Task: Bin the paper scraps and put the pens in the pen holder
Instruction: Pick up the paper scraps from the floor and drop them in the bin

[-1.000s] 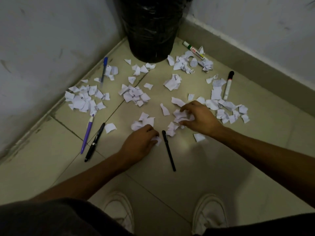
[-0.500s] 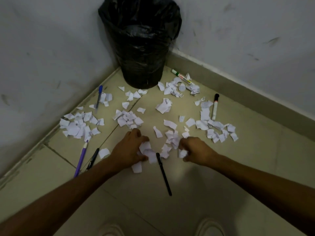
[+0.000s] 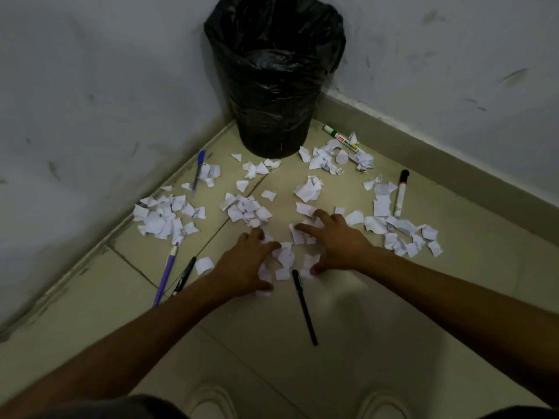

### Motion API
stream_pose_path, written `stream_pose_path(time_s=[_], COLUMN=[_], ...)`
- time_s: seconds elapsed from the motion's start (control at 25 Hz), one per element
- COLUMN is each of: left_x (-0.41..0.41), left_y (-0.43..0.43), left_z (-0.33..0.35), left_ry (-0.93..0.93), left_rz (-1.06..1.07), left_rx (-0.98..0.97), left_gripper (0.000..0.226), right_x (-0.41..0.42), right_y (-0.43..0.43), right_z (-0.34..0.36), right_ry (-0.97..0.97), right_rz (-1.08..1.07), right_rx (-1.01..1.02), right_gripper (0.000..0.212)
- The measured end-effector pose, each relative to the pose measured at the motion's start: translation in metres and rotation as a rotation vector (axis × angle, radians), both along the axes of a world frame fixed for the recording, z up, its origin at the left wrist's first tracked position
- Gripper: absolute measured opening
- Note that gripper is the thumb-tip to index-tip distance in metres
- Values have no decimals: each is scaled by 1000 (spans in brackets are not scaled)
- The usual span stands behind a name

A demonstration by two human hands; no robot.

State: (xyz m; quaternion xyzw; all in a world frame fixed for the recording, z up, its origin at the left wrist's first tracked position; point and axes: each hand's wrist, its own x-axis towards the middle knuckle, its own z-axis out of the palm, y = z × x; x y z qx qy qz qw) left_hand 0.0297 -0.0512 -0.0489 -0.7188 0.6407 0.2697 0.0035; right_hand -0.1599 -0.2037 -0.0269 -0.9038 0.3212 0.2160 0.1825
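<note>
Stood on the tiled floor (image 3: 393,343) in pale shoes (image 3: 211,400), only the toes in view at the bottom edge. Held both bare arms stretched forward and down.

Noted a black pen (image 3: 304,306) flat on the tile between the arms, its upper end close to the right thumb. Had the left hand (image 3: 245,264) spread over the paper scraps (image 3: 286,255), fingers apart and a little bent, pressing them to the floor, nothing lifted. Had the right hand (image 3: 338,240) wide too, fingers straight and fanned, flat on the same scraps, holding nothing.

Saw, left of the left wrist, a purple pen (image 3: 165,275) and a second black pen (image 3: 184,275) side by side, almost touching.

Found more scraps farther out: a left heap (image 3: 166,219) near the wall, a middle heap (image 3: 245,207), a right heap (image 3: 402,234). Noted a black-capped marker (image 3: 401,193) just behind the right heap, and a blue pen (image 3: 198,169) by the left wall.

Saw a green whiteboard marker (image 3: 341,140) touching the far heap (image 3: 335,158). Found the bin (image 3: 273,77), lined with a black bag, upright in the corner; could not tell its contents.
</note>
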Motion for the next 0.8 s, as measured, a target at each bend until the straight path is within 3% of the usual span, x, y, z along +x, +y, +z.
stream_pose_path(time_s=[0.12, 0.2, 0.28, 0.36, 0.52, 0.64, 0.8], left_x=[7, 17, 29, 36, 29, 38, 48], left_y=[-11, -21, -32, -41, -48, -43, -30], left_z=[-4, 3, 17, 33, 45, 34, 25], left_ry=[99, 83, 8, -99, -205, -177, -191], left_rz=[78, 70, 5, -52, 80, 141, 110], left_rx=[-115, -141, -124, -101, 108, 262, 136], left_gripper=[61, 57, 67, 82, 119, 125, 107], right_x=[8, 8, 6, 9, 21, 25, 14], right_y=[-13, -24, -31, -30, -25, -34, -36], right_z=[-7, -8, -6, 0, -2, -11, -14], right_ry=[-93, -139, -152, -131, 63, 69, -51], right_rz=[-34, -90, -92, -103, -25, 49, 12], right_rx=[6, 13, -8, -13, 10, -18, 18], right_gripper=[64, 49, 57, 80, 113, 103, 68])
